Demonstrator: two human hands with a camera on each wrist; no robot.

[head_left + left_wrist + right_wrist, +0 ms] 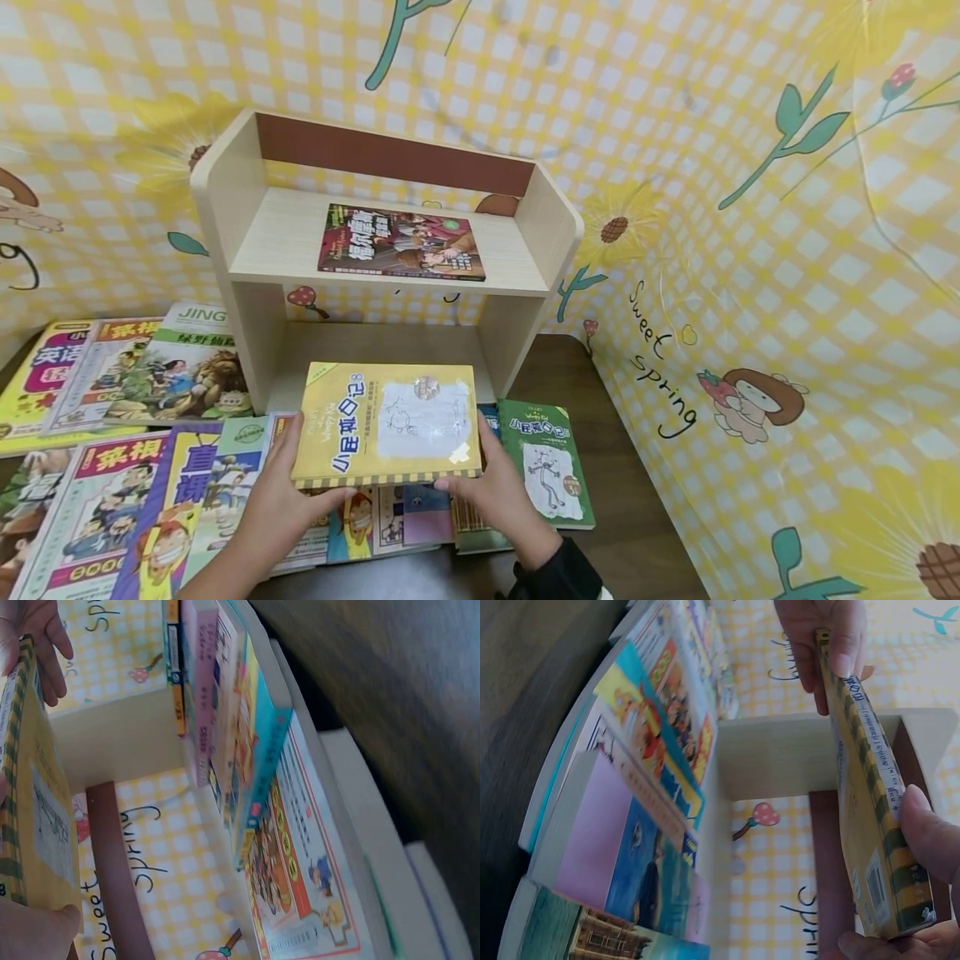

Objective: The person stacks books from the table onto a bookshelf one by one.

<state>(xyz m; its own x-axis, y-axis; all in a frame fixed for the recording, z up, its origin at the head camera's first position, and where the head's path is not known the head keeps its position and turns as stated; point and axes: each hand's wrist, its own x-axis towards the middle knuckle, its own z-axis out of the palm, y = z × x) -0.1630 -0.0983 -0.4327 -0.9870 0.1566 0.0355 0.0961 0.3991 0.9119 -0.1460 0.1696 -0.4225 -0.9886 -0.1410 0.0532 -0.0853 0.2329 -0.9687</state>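
A yellow comic book [427,421] is held in front of the small bookshelf, its cover facing up and its striped spine toward me. My left hand [273,504] grips the left end, thumb low by the spine. At the right end my right hand [504,492] grips it, with the thumb on the spine's edge. In the right wrist view the spine of the yellow book [874,772] shows between both hands. The left wrist view has the book [49,802] at its left side. Under the hands lies a row of books, partly hidden by them.
The pale two-tier bookshelf [228,187] stands against a yellow checked cloth. A dark red comic [405,242] lies flat on its upper board. Several magazines [112,508] spread over the dark table [630,500] at left; a green book [546,467] lies at right.
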